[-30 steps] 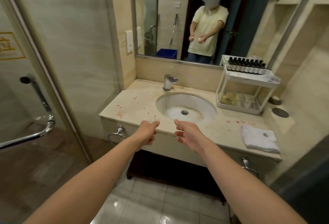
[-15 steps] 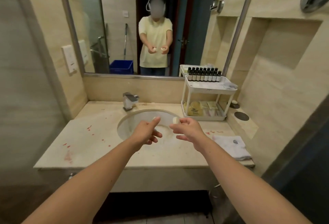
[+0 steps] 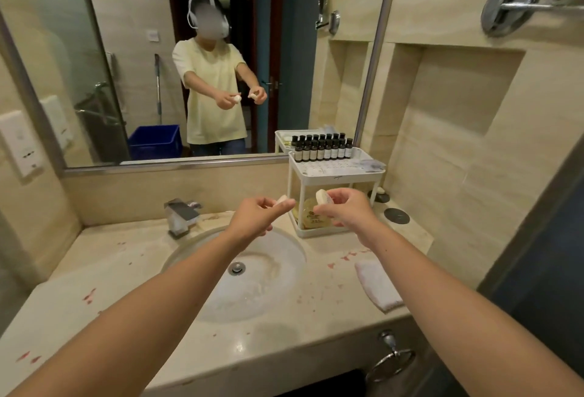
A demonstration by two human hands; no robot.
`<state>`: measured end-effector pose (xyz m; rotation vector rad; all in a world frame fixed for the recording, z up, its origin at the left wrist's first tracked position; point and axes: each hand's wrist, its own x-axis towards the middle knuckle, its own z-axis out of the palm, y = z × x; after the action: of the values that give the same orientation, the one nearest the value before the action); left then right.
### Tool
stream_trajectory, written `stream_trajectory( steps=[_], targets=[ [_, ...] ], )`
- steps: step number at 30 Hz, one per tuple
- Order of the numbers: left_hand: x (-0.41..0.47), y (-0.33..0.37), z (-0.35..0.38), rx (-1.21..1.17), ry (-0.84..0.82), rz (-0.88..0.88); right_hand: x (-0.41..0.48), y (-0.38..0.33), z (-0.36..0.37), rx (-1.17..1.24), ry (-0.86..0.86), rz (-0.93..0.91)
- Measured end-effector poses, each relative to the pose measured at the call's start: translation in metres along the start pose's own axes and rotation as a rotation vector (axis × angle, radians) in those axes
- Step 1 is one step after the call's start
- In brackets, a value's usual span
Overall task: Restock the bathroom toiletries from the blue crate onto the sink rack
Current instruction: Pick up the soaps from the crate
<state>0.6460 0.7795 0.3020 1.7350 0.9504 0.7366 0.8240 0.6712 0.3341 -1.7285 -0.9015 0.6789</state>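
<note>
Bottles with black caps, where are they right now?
In the head view, the bottles stand in a row at the back of the rack's top shelf, right of the sink and close against the mirror.

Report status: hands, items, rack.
Left hand pinches white soap, right hand pinches second soap. Both held in front of rack, lower shelf level. Nothing visible between.

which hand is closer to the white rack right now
Right. The right hand, pinching a soap bar, is in front of the lower shelf of the rack; the left hand is off to its left, over the sink.
</note>
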Motion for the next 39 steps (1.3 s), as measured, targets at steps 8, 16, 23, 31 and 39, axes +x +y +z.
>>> stream_trajectory(
  steps=[8, 16, 23, 31, 39],
  targets=[
    [0.082, 0.017, 0.012, 0.193, -0.027, 0.116, 0.083, -0.005, -0.021, -0.113, 0.015, -0.041],
    [0.195, 0.025, 0.043, 0.356, 0.050, 0.120, 0.200, -0.002, -0.041, -0.302, -0.013, -0.114],
    [0.286, 0.017, 0.079, 0.555, 0.129, 0.098, 0.303, 0.013, -0.044, -0.378, -0.108, -0.110],
    [0.364, -0.002, 0.106, 0.907, 0.137, 0.035, 0.389, 0.040, -0.030, -0.573, -0.213, -0.112],
    [0.399, -0.018, 0.110, 1.274, 0.110, 0.085, 0.417, 0.065, -0.007, -0.665, -0.227, -0.127]
  ],
)
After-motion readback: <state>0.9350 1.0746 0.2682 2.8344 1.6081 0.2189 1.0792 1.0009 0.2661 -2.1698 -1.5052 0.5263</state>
